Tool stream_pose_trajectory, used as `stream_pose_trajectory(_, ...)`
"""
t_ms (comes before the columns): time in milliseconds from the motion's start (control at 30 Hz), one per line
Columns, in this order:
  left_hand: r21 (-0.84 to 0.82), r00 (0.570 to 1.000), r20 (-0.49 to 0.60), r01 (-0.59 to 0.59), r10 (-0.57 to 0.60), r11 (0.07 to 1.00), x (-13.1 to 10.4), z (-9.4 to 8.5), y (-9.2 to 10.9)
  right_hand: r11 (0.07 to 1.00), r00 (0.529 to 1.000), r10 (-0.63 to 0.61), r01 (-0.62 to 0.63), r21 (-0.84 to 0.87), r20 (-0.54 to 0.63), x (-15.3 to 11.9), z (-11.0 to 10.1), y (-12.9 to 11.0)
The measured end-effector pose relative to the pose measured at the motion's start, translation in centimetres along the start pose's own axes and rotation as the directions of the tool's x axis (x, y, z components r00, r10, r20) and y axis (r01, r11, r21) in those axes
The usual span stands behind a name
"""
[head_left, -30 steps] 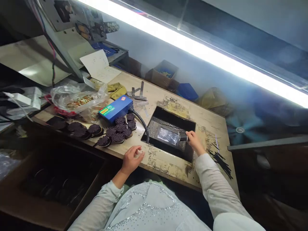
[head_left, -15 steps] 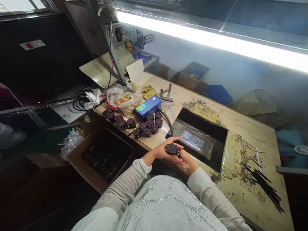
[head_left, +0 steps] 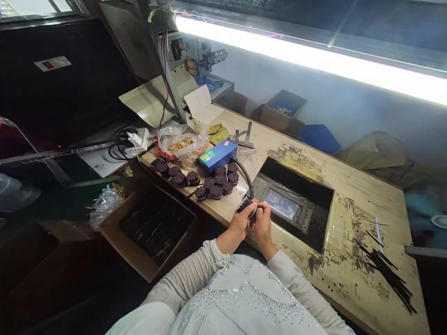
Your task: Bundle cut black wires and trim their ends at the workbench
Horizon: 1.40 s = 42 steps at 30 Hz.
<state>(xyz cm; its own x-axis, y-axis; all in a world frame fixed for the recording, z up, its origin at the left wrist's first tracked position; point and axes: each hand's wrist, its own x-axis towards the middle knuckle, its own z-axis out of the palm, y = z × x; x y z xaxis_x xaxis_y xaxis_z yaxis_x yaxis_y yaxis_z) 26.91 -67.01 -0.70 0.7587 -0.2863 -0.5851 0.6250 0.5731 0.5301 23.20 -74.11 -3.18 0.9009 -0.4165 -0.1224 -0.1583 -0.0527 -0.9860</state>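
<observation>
A short bundle of thin black tubes [head_left: 244, 203] with a pale band round it is between my two hands, close to the table's front edge. My left hand [head_left: 239, 226] wraps its fingers round the bundle from the left. On the other side my right hand [head_left: 262, 227] pinches the bundle near the band, thumb and fingers bent. The bundle is tilted, its end facing up and left; its lower part is hidden by my fingers. To the left on the table stand several similar bundles [head_left: 216, 191], their dotted ends up.
A blue box [head_left: 218, 156] with a black hose sits behind the bundles. A recess with a metal plate [head_left: 282, 204] is sunk into the table. Loose black strips [head_left: 387, 274] lie at right. An open carton [head_left: 146, 270] holding dark bundles stands below left; a lamp [head_left: 300, 53] hangs above.
My hands have turned from cupping the bundle between flat palms to gripping it with bent fingers. The bundle has tipped over onto its side. The view has shifted slightly.
</observation>
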Motion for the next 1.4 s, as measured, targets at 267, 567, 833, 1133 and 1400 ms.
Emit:
stream_pose_trajectory(267, -0.095, 1.0, -0.013, -0.03, 0.029, 0.995, 0.2, 1.4, -1.6, 0.983, 0.965, -0.148, 0.12, -0.136, -0.218, 0.5, 0.0, -0.7)
stream_pose_trajectory(567, 0.65, 0.858, 0.222, -0.484, 0.463, 0.585, 2.0, -3.4, -1.0, 0.879, 0.964, -0.193, 0.086, -0.469, -0.185, 6.4, -10.3, 2.4)
stream_pose_trajectory(833, 0.681, 0.439, 0.698, -0.653, 0.566, -0.333, 3.4, -7.5, 0.5, 0.358, 0.997, -0.01, 0.075, -0.931, 0.076, 12.9, -17.0, 6.4)
stream_pose_trajectory(1133, 0.691, 0.433, 0.703, -0.605, 0.565, -0.396, 3.4, -7.4, 0.0, -0.021, 0.965, 0.208, 0.167, -0.986, 0.16, 15.4, -16.3, 7.6)
stream_pose_trajectory(1400, 0.697, 0.443, 0.7, -0.597, 0.561, -0.398, 3.5, -7.3, -0.1, -0.051, 0.956, 0.237, 0.189, -0.981, 0.172, 16.1, -16.2, 7.4)
